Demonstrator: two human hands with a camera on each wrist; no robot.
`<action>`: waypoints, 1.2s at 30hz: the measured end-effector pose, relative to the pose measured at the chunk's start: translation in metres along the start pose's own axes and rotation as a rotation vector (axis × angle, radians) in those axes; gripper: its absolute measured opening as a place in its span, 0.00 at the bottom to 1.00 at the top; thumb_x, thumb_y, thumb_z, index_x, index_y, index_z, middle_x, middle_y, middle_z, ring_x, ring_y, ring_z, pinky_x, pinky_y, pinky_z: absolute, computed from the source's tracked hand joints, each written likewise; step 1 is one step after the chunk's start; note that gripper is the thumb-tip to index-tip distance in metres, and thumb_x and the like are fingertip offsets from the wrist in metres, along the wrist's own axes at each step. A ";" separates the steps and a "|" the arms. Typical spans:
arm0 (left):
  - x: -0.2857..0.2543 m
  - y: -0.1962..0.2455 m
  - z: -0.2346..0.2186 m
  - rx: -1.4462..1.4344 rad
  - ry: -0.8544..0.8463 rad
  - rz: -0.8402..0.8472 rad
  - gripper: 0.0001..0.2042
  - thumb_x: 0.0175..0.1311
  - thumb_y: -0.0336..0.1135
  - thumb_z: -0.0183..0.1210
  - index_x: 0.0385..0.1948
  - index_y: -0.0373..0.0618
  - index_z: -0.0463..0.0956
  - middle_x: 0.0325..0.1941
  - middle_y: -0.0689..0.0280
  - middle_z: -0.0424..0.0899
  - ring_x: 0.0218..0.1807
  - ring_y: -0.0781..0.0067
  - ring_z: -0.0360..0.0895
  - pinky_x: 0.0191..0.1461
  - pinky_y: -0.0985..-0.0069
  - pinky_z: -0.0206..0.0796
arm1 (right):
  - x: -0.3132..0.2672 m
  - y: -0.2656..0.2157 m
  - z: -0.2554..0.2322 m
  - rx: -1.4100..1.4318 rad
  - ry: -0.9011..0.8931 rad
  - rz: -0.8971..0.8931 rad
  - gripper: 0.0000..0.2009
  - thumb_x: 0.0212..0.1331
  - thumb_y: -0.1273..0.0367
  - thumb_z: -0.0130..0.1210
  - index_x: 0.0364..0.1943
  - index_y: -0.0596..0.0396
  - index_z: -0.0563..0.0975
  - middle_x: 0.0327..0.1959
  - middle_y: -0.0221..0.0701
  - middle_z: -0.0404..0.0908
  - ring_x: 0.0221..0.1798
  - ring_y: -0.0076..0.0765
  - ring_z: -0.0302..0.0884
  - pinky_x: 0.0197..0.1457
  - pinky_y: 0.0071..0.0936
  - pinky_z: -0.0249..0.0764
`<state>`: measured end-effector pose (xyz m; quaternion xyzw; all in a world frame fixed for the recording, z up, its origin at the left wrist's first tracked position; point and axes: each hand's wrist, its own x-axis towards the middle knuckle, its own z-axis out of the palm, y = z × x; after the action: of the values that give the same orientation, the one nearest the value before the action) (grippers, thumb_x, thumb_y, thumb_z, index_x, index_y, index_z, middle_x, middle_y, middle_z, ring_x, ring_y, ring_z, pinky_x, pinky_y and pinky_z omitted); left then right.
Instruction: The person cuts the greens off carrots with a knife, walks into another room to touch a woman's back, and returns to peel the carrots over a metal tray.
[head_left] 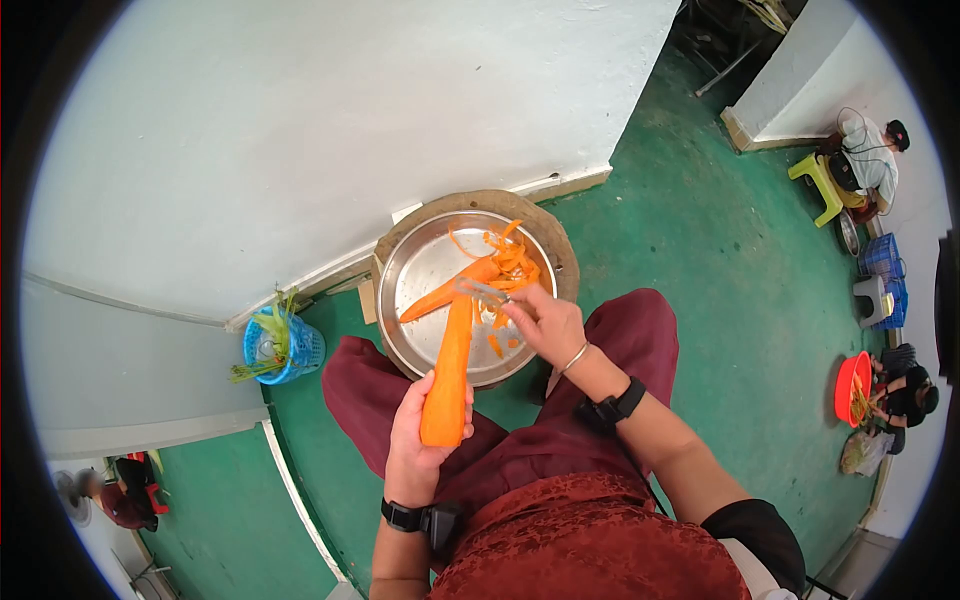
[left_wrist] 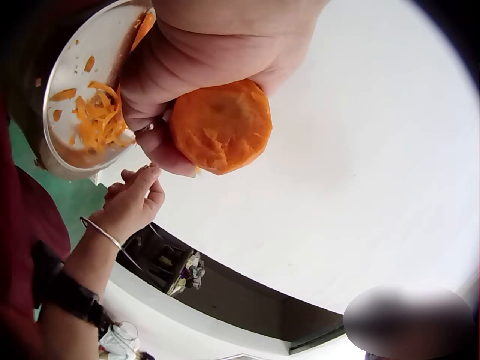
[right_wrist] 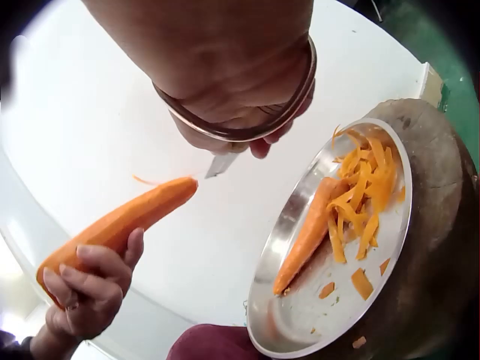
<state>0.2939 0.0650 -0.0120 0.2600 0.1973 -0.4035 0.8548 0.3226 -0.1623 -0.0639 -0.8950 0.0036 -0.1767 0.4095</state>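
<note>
My left hand (head_left: 412, 425) grips a large peeled carrot (head_left: 447, 385) by its thick end, its narrow tip pointing away from me over the basin. The cut round end of this carrot faces the left wrist view. A metal peeler (head_left: 483, 291) is held in my right hand (head_left: 552, 327), close by the carrot's tip. In the right wrist view only a bit of the peeler (right_wrist: 220, 163) shows below the hand, and a thin strip of peel (right_wrist: 144, 180) sticks out from the carrot. The steel basin (head_left: 425, 255) holds another carrot (right_wrist: 309, 236) and a heap of orange peelings (right_wrist: 364, 187).
The basin sits on a round wooden block (head_left: 562, 245) against a white wall (head_left: 350, 120). A blue basket (head_left: 308, 345) with green stalks stands at the left. Other people (head_left: 865, 160) sit along the right wall, near a red tub (head_left: 845, 390) and blue crates (head_left: 880, 262).
</note>
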 end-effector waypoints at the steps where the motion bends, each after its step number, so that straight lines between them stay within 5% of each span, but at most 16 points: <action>1: -0.001 0.000 -0.001 0.001 0.004 0.000 0.17 0.66 0.46 0.43 0.44 0.42 0.69 0.31 0.59 0.77 0.25 0.68 0.74 0.26 0.72 0.69 | 0.002 0.007 0.001 -0.018 -0.003 0.083 0.10 0.55 0.58 0.57 0.32 0.47 0.76 0.19 0.32 0.77 0.24 0.40 0.78 0.25 0.33 0.72; 5: -0.001 -0.002 -0.014 -0.019 0.008 -0.006 0.19 0.66 0.47 0.42 0.48 0.41 0.67 0.32 0.57 0.75 0.27 0.65 0.73 0.25 0.71 0.70 | 0.005 0.012 -0.007 -0.047 -0.181 0.312 0.11 0.57 0.56 0.54 0.34 0.46 0.74 0.20 0.33 0.78 0.25 0.43 0.79 0.27 0.35 0.72; 11: 0.000 0.000 -0.006 -0.199 -0.140 -0.065 0.23 0.67 0.46 0.37 0.58 0.40 0.61 0.32 0.56 0.71 0.28 0.64 0.69 0.24 0.72 0.69 | -0.004 -0.006 -0.006 0.253 -0.033 0.183 0.11 0.56 0.60 0.56 0.35 0.50 0.74 0.23 0.33 0.79 0.25 0.38 0.79 0.27 0.30 0.72; 23: -0.002 -0.002 -0.007 -0.227 -0.203 -0.059 0.25 0.67 0.46 0.35 0.60 0.39 0.58 0.31 0.56 0.68 0.27 0.64 0.65 0.19 0.73 0.66 | -0.005 -0.005 0.005 0.177 -0.057 0.060 0.10 0.56 0.58 0.56 0.34 0.46 0.74 0.20 0.32 0.78 0.24 0.39 0.79 0.26 0.30 0.72; 26: -0.004 -0.005 -0.019 -0.226 -0.162 -0.040 0.25 0.66 0.47 0.35 0.59 0.39 0.58 0.30 0.56 0.68 0.26 0.64 0.65 0.18 0.74 0.64 | -0.005 0.000 0.008 0.156 -0.176 0.118 0.12 0.55 0.55 0.56 0.34 0.45 0.74 0.22 0.34 0.78 0.26 0.40 0.79 0.28 0.32 0.73; 29: -0.011 -0.008 -0.022 -0.198 -0.229 -0.008 0.26 0.66 0.47 0.36 0.59 0.39 0.58 0.30 0.56 0.68 0.24 0.64 0.64 0.17 0.74 0.63 | -0.004 0.025 0.016 0.116 -0.262 0.409 0.13 0.55 0.54 0.55 0.35 0.45 0.74 0.24 0.35 0.79 0.28 0.42 0.79 0.31 0.34 0.73; 36: -0.014 -0.003 -0.021 -0.208 -0.302 0.025 0.26 0.64 0.47 0.37 0.59 0.38 0.59 0.31 0.57 0.69 0.22 0.62 0.66 0.17 0.70 0.63 | -0.005 0.041 0.013 0.304 -0.225 0.469 0.13 0.57 0.57 0.55 0.36 0.50 0.73 0.23 0.34 0.79 0.28 0.39 0.79 0.31 0.29 0.73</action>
<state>0.2803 0.0838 -0.0220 0.1089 0.1043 -0.4048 0.9019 0.3281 -0.1791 -0.1038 -0.8122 0.1384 0.0247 0.5662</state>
